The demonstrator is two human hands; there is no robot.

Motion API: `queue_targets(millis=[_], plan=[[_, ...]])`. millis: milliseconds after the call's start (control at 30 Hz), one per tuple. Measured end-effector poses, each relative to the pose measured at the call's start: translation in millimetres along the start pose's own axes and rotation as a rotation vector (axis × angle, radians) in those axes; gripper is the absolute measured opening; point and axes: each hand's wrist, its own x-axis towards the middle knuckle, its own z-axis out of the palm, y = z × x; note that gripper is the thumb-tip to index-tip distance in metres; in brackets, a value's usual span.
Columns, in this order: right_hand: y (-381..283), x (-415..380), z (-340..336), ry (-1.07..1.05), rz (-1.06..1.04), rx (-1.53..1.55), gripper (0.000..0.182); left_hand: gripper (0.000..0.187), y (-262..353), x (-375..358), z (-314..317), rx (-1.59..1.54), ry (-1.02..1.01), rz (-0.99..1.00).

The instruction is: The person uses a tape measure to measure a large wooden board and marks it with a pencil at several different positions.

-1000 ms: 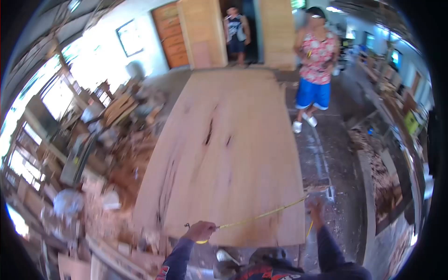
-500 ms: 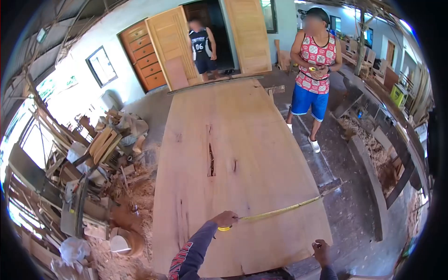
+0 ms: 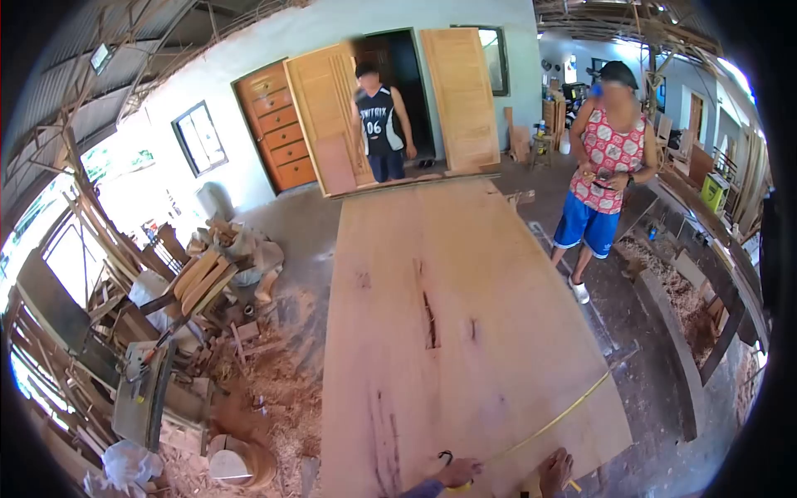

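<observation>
A large wooden slab (image 3: 415,224) with dark cracks lies in front of me. My left hand (image 3: 458,473) is closed around a yellow tape measure, low over the slab's near part. From it the yellow tape blade (image 3: 558,419) runs up and right to the slab's right edge. Close by on the right, my right hand (image 3: 554,471) is at the near part of the slab, its fingers curled, with a short yellow piece showing beside it. What the right hand holds, if anything, is too small to make out.
One person (image 3: 614,158) in a red patterned top and blue shorts stands right of the slab. Another person (image 3: 380,124) in a dark jersey stands at its far end. Wood scraps (image 3: 199,274) lie left; a long curved board (image 3: 664,349) lies right.
The view has tilted up and shifted left. My left hand has moved nearer with the tape measure, and my right hand has come in close beside it. The person in the jersey has stepped closer.
</observation>
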Motion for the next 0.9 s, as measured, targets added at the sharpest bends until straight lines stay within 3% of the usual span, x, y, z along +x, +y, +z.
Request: queue_targets(millis=[33,133,233,333,433,467,567,600,900], plan=[[-5,-4,12,0.132,-0.077,-0.103,0.024,0.040,3,-13,9,-0.048,0.009,-0.019],[-19,-1,10,-0.008,0.149,0.061,0.014,0.039,6,-40,18,-0.180,0.016,-0.034],[-14,0,13,0.073,0.028,0.109,0.012,0.039,6,-57,26,-0.253,0.004,-0.031],[-6,-5,34,0.097,0.114,0.072,0.018,0.038,7,-65,28,-0.300,0.003,-0.035],[6,-8,26,0.235,-0.227,-0.266,0.025,0.038,14,-60,28,-0.343,0.022,-0.042],[3,-6,21,0.160,-0.140,-0.100,0.026,0.037,18,-56,26,-0.356,0.034,-0.043],[2,-6,18,0.220,-0.212,-0.118,0.027,0.037,30,-45,18,-0.393,0.066,-0.064],[3,-5,21,0.144,-0.075,0.002,0.029,0.037,33,-41,17,-0.402,0.075,-0.070],[6,-3,10,0.196,-0.167,0.017,0.026,0.036,46,-38,15,-0.561,0.183,-0.020]])
